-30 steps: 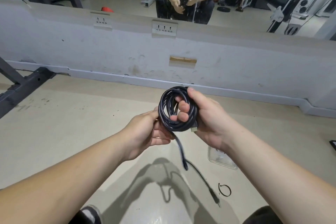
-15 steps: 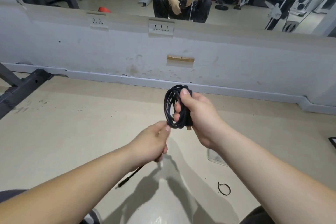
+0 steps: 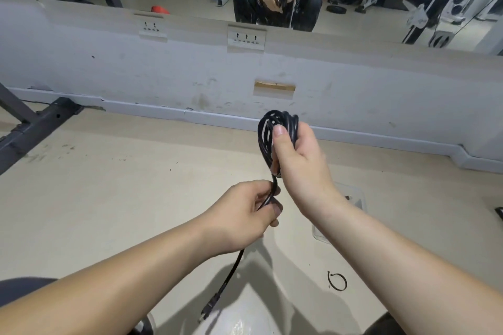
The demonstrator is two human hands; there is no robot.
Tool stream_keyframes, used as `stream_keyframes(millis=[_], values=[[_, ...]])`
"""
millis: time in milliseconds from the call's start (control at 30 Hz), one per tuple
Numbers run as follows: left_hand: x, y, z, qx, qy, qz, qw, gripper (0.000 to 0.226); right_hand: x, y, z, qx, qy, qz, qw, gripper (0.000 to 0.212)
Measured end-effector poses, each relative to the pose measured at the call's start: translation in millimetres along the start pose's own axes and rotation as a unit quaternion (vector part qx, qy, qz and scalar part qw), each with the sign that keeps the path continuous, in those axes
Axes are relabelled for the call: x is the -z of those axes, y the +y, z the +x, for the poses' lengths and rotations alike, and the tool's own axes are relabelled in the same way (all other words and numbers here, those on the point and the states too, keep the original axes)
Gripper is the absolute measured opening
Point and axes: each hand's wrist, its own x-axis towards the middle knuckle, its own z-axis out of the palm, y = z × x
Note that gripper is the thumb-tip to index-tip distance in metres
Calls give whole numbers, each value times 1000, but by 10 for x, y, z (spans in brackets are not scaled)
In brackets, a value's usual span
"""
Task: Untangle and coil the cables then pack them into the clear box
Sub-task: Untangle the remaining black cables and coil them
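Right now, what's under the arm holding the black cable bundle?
A clear box on the floor, peeking out beside the right arm. The arm covers much of it, so its contents are hidden.

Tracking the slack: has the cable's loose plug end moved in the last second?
Yes. The plug end swung left, away from the black ring on the floor it hung beside.

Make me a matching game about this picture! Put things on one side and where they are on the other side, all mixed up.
Things:
1. cable coil
2. plug end
3. clear box
4. small black ring

Places:
A. on the floor, partly hidden behind the right forearm
B. gripped in the right hand
C. at the low end of the cable tail that the left hand pinches
D. lying on the floor in full view

Pairs: 1-B, 2-C, 3-A, 4-D
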Motion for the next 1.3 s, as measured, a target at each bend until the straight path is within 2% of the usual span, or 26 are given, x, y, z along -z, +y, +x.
stream_keyframes(millis=[100, 167, 300, 433, 533, 633, 700, 767, 800, 933, 1033, 1133, 1233, 1300], values=[[-21, 15, -22, -16, -38, -62, 997, 24, -21, -23, -39, 32, 30, -8, 999, 22], [-37, 11, -31, 6, -65, -77, 995, 32, 5, -29, -22, 34, 53, -2, 998, 24], [-39, -55, -21, 1, -67, 61, 996, 17, 101, 42, 29, 59, 54, -44, 996, 22], [70, 8, 35, -95, 2, 71, 993, 16, 183, 172, 67, 124, 10, -220, 968, 24], [247, 36, 79, -182, 99, 200, 958, 16, 182, 189, 67, 114, -57, -257, 958, 27], [430, 19, 81, -147, 197, 265, 932, 42, 201, 175, 65, 67, -129, -235, 961, 30], [553, 3, 111, -109, 230, 331, 908, 58, 207, 160, 57, 38, -177, -210, 961, 33], [664, -17, 126, -77, 229, 399, 885, 64, 201, 147, 37, 16, -229, -170, 958, 37], [709, -37, 129, -73, 221, 405, 884, 63, 200, 139, 22, 3, -260, -144, 955, 38], [793, -100, 123, -132, 140, 378, 906, 57, 238, 123, -20, -41, -363, -122, 923, 34], [865, -157, 148, -149, 117, 364, 912, 41, 301, 107, -28, -53, -367, -139, 918, 31], [887, -251, 165, -70, 96, 420, 900, 24, 360, 109, -27, -98, -352, -49, 929, 33], [724, -292, 152, -37, 117, 451, 884, 28, 339, 118, -22, -178, -344, 98, 917, 32], [555, -284, 154, -23, 132, 453, 881, 40, 309, 118, -6, -223, -308, 190, 905, 34]])
